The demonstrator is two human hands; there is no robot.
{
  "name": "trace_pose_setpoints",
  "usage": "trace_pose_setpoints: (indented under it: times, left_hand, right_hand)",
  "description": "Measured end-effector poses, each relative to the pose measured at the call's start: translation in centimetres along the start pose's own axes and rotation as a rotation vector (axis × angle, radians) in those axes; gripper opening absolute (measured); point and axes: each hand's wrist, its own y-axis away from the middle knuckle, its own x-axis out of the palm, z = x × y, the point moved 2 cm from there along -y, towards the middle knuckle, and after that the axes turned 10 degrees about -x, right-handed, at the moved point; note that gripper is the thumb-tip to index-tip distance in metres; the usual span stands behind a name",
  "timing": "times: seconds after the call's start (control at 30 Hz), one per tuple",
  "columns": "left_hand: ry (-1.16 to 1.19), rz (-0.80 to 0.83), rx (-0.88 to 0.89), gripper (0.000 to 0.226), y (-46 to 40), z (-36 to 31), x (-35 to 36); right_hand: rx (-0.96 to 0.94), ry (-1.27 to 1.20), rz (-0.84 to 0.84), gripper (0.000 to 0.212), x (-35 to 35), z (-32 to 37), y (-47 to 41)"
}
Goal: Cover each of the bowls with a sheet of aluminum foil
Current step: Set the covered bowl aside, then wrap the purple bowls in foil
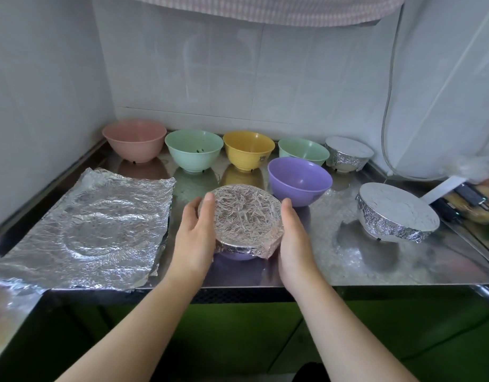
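Foil [247, 213] covers the purple bowl [236, 255] that stands near the front edge of the steel worktop [389, 268], and only a little of the purple wall shows under the crumpled wrap. Both hands are at this bowl. The left hand [195, 235] lies against its left side with the fingers straight and close together, the fingertips reaching toward the far rim, so this grip is open and pressing on the foil. The right hand [294, 238] lies against the right side in the same way, also with straight fingers, open and pressing. Behind this bowl, a little to the right, stands a second purple bowl [299, 180] without cover. Along the back wall stands a row of bowls: a pink bowl [134, 140] at the left, then a green bowl [193, 148], a yellow bowl [248, 148] and another green bowl [304, 151], all uncovered. At the right end of this row a wrapped bowl [348, 153] is already under foil, and another wrapped bowl [395, 210] stands nearer, at the right side of the worktop. On the left part of the worktop lies a flat pile of wrinkled foil sheets [100, 227], and its front edge reaches the front edge of the worktop. A white cable [386, 133] hangs down the wall at the right.
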Motion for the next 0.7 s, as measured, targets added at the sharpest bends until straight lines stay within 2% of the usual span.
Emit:
trace_pose_setpoints:
  times: [0.1, 0.13, 0.2, 0.27, 0.37, 0.43, 0.57, 0.63, 0.7]
  left_hand:
    - [-0.158, 0.101, 0.131, 0.124, -0.6, 0.3, -1.7]
    - [-0.202, 0.134, 0.162, 0.140, -0.7, 0.4, -2.0]
    - [-0.302, 0.196, 0.208, 0.158, -0.7, 0.5, -2.0]
    - [-0.350, 0.239, 0.222, 0.162, -0.5, 0.6, -1.5]
    - [-0.332, 0.230, 0.234, 0.155, -0.4, 0.6, -1.1]
    - [-0.324, 0.230, 0.256, 0.145, -0.4, 0.7, -1.2]
    - [-0.335, 0.225, 0.265, 0.165, -0.7, 1.1, -1.3]
    - [-0.360, 0.219, 0.278, 0.164, -0.7, 1.1, -1.3]
    - [-0.374, 0.203, 0.310, 0.152, -0.5, 1.0, -1.2]
  right_hand:
    - [-0.033, 0.217, 0.222, 0.111, -2.9, 0.4, -0.4]
    - [-0.054, 0.245, 0.313, 0.120, -3.5, 0.7, -0.5]
    - [-0.088, 0.276, 0.497, 0.122, -3.9, 0.9, -0.3]
    - [-0.103, 0.294, 0.559, 0.113, -3.6, 1.1, 0.1]
    - [-0.161, 0.319, 0.559, 0.090, -3.2, 1.5, 0.5]
    - [-0.204, 0.352, 0.551, 0.085, -3.2, 1.5, 0.8]
    - [-0.220, 0.387, 0.531, 0.091, -3.1, 0.7, 1.3]
    - [-0.219, 0.462, 0.537, 0.098, -3.2, 0.4, 1.2]
    - [-0.209, 0.543, 0.549, 0.102, -3.3, 0.2, 1.2]
